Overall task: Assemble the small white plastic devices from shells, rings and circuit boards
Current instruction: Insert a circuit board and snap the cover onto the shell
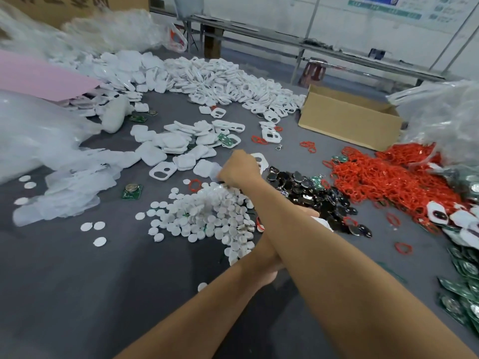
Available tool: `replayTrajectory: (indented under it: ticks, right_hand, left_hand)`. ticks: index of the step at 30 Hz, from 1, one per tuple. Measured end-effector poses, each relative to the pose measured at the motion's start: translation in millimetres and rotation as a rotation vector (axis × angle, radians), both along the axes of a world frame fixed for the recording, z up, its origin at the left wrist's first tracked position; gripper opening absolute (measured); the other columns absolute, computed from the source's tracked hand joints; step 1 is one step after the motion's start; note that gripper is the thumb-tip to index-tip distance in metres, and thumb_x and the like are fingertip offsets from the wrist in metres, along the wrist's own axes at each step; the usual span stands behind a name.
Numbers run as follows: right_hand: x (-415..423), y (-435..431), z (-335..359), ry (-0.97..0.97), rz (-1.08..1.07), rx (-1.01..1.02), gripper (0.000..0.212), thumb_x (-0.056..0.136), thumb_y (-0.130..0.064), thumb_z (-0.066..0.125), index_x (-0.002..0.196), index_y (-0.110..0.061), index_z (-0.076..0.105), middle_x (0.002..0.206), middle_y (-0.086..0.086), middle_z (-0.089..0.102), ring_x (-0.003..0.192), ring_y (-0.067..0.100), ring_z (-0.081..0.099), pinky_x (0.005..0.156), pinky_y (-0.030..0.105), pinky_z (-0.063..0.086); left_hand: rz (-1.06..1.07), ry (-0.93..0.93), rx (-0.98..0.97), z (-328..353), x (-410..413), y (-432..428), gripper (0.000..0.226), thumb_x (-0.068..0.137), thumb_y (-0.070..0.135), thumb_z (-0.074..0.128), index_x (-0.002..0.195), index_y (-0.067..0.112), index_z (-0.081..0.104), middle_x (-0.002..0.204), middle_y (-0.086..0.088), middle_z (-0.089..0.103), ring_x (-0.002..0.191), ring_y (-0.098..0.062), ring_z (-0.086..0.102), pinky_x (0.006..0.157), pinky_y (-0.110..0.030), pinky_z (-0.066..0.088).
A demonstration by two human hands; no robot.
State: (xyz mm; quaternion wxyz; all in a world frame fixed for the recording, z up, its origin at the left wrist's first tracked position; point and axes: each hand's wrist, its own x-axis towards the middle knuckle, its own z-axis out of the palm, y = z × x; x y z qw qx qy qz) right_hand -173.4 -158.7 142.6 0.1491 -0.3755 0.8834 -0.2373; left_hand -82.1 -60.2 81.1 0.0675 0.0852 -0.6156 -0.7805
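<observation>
Here, the right hand reaches out over the grey bench. Its forearm runs from the near right corner toward the far left. The back of the hand faces up and the knuckles bend down at the far edge of a heap of small round white plastic discs. The fingers are tucked beneath the hand, so I cannot tell whether the grip holds anything.

The left forearm comes in from the near left and passes under the right one, so the arms cross. The left hand is mostly hidden there and its grip cannot be told either, though fingertips show beside a blurred white piece.

Left of the right hand, a flat white plastic shell frame with two openings lies with its long axis running near-left to far-right. Nearer, a green circuit board with a round silver cell lies flat, cell up, apart from the discs. Solid white shells are scattered beyond.

To the right lie dark glossy parts, then a tangle of red rubber rings. More green boards are cut off by the right edge. A brown cardboard box stands open behind the rings, its right end behind a clear plastic bag.
</observation>
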Motion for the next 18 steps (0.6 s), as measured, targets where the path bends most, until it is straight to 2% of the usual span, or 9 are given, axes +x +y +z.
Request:
replayTrajectory:
  ticks: [3,5,7,8,10,11,13,16,18]
  right_hand:
    - [-4,2,0,-0.11,-0.013,-0.021,0.033,0.077,-0.013,0.07,0.064,-0.011,0.04,0.068,0.009,0.048,0.069,0.024,0.044,0.052,0.027,0.037]
    - [-7,7,1,-0.154,-0.038,-0.1,0.023,0.077,-0.006,0.069,0.065,-0.005,0.05,0.072,0.013,0.057,0.069,0.027,0.054,0.057,0.032,0.047]
    - [-8,15,6,-0.168,-0.045,-0.179,0.01,0.078,-0.006,0.073,0.074,-0.002,0.064,0.081,0.011,0.068,0.078,0.025,0.065,0.068,0.032,0.055]
    - [-8,21,9,-0.181,-0.034,-0.217,0.014,0.076,-0.008,0.076,0.071,-0.008,0.063,0.076,0.005,0.067,0.073,0.019,0.064,0.064,0.026,0.053]
    - [-9,32,17,-0.214,-0.007,-0.293,0.024,0.073,-0.008,0.081,0.065,-0.016,0.06,0.069,-0.001,0.063,0.063,0.011,0.06,0.06,0.02,0.051]
    - [-10,37,20,-0.23,0.0,-0.333,0.026,0.072,-0.005,0.081,0.062,-0.016,0.06,0.067,0.003,0.064,0.059,0.013,0.061,0.061,0.022,0.054]
    - [-14,47,26,-0.275,-0.004,-0.387,0.027,0.07,0.003,0.08,0.058,-0.011,0.06,0.057,0.01,0.065,0.045,0.015,0.06,0.053,0.024,0.055]
    - [-20,61,33,-0.241,-0.019,-0.369,0.025,0.068,0.008,0.079,0.067,-0.007,0.059,0.062,0.015,0.066,0.04,0.014,0.061,0.047,0.023,0.054]
    - [-25,68,35,-0.068,0.008,-0.311,0.025,0.068,0.005,0.079,0.065,-0.01,0.059,0.07,0.015,0.068,0.058,0.023,0.068,0.06,0.033,0.059]
  left_hand:
    - [0.13,0.069,0.005,22,-7,5,0.034,0.094,-0.022,0.036,0.122,-0.007,0.046,0.057,0.009,0.06,0.048,0.004,0.053,0.05,-0.011,0.042]
    - [0.09,0.163,0.067,33,-1,9,0.03,0.094,-0.023,0.026,0.118,-0.008,0.038,0.07,-0.011,0.051,0.05,0.003,0.053,0.05,-0.011,0.043]
    - [0.107,0.203,0.079,36,-3,11,0.031,0.093,-0.026,0.023,0.117,-0.011,0.035,0.083,-0.013,0.045,0.055,-0.002,0.053,0.053,-0.012,0.043]
    - [0.144,0.19,0.047,35,-6,11,0.029,0.093,-0.026,0.026,0.115,-0.011,0.037,0.086,-0.015,0.045,0.06,-0.009,0.052,0.055,-0.015,0.043]
    - [0.189,0.121,-0.05,35,-11,10,0.023,0.093,-0.024,0.035,0.101,-0.009,0.049,0.085,-0.018,0.046,0.067,-0.024,0.043,0.061,-0.03,0.041]
    - [0.179,0.079,-0.116,34,-14,9,0.02,0.091,-0.023,0.039,0.088,-0.009,0.053,0.081,-0.018,0.048,0.069,-0.024,0.04,0.064,-0.033,0.038]
    - [0.172,0.034,-0.196,32,-16,7,0.015,0.083,-0.019,0.046,0.072,-0.009,0.048,0.066,-0.011,0.053,0.064,-0.019,0.045,0.062,-0.026,0.038]
    - [0.125,0.018,-0.106,30,-15,6,0.028,0.079,-0.017,0.059,0.082,0.01,0.057,0.06,0.012,0.065,0.055,-0.002,0.061,0.054,-0.012,0.048]
    - [0.112,0.019,-0.039,29,-17,7,0.03,0.079,-0.017,0.065,0.098,0.006,0.062,0.077,0.004,0.071,0.066,-0.006,0.067,0.061,-0.021,0.057]
